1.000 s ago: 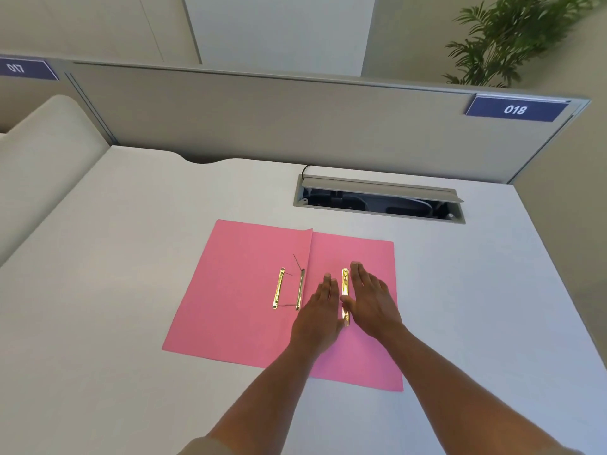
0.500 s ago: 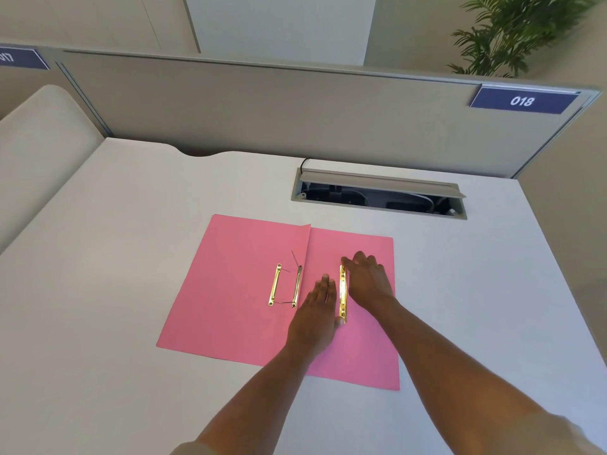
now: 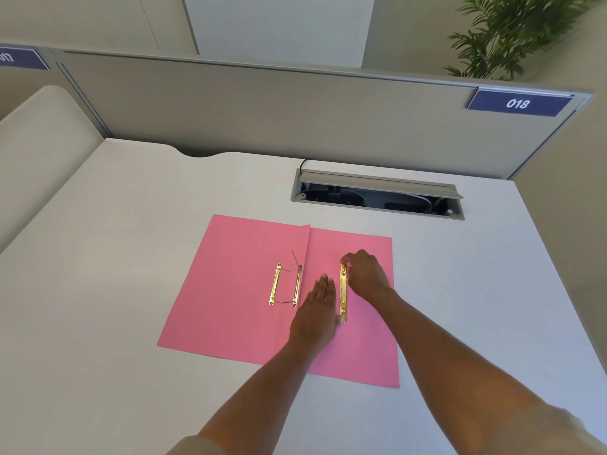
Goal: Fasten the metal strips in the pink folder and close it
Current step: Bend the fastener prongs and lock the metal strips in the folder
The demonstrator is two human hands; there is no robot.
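A pink folder point(image 3: 230, 290) lies open flat on the white desk. On its right half a gold metal strip point(image 3: 343, 295) runs front to back. My right hand point(image 3: 366, 274) curls over the strip's far end, fingertips pinching it. My left hand point(image 3: 317, 311) lies flat on the folder just left of the strip, thumb at its near end. Two more gold strips sit near the fold on the left half: one point(image 3: 275, 284) further left, one point(image 3: 297, 285) by the crease, with thin dark prongs sticking up.
A recessed cable tray point(image 3: 377, 195) with its lid raised sits in the desk behind the folder. A grey partition point(image 3: 295, 103) with a "018" label point(image 3: 519, 103) bounds the far edge. A plant point(image 3: 512, 31) stands behind at right.
My right hand has gone from lying flat beside the strip to curling its fingers over the strip's far end. My left hand has slid slightly back toward me.
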